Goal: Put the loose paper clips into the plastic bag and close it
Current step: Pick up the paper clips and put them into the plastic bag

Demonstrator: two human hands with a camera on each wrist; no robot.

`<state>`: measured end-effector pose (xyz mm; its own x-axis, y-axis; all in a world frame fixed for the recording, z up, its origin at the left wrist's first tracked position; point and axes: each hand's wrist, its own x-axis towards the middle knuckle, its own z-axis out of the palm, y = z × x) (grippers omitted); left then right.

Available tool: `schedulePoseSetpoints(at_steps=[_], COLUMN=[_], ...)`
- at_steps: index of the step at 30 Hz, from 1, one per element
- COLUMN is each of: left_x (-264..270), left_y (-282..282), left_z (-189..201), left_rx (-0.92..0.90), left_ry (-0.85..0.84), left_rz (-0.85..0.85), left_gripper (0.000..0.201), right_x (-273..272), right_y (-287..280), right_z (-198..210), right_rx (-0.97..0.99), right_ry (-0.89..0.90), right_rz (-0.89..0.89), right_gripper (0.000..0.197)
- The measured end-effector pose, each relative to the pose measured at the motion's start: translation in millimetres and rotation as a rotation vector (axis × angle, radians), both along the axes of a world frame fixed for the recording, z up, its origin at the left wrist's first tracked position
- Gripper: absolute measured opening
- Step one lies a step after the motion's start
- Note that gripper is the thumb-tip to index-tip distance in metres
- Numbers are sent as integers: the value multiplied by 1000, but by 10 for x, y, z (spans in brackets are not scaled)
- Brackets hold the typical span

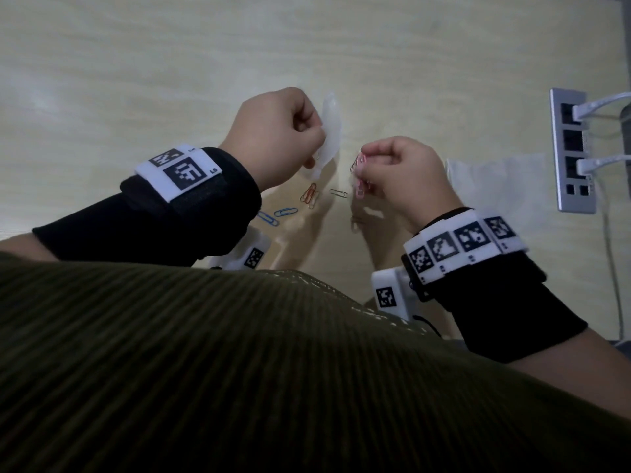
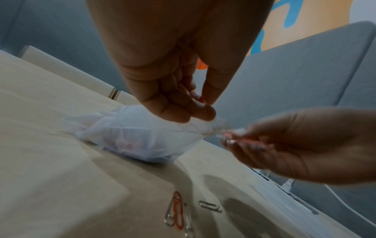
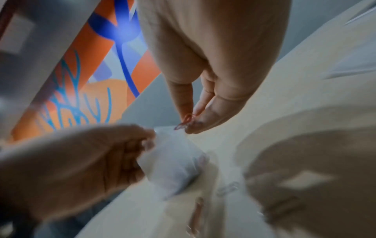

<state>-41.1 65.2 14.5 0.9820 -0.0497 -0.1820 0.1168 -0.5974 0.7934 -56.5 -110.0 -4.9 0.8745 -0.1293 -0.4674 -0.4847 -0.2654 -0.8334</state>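
I have the left hand (image 1: 273,134) raised over the pale wooden surface (image 1: 136,63), its grip pinched on the top edge of the small translucent plastic bag (image 2: 132,136), which hangs from the fingers with its bottom resting on the surface; faint colour inside suggests some clips already lie in it. The right hand (image 1: 403,179) sits just beside the bag's mouth, its grip clenched on a few pink paper clips (image 1: 359,165) held between thumb and fingertips, close to the bag but not in it. Below the two hands, loose on the surface, I see an orange clip with silver ones (image 2: 178,212) bunched together, a single silver clip (image 2: 210,206) a little apart, and two blue clips (image 1: 276,215) nearer my body. To the right, a grey socket strip (image 1: 573,151) is set in the surface with white cables (image 1: 601,104) plugged in.
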Motion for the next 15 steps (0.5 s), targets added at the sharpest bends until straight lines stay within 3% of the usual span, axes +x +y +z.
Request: schedulePoseSetpoints(at_steps=[3,6,15], left_x=[-3,-18,-33], left_y=[-18,-45,-35], left_z=[-8,-22,-24], left_rx=[0,-20,-23], left_ry=[1,10,11], left_rz=[-37,-64,-41], left_gripper=[15,9,6], right_x=[53,82,84], right_y=[19,92,234], right_z=[198,336,319], right_rx=[309,529,435], right_ry=[39,85,184], right_rz=[-114,-95,-109], right_gripper=[14,12,12])
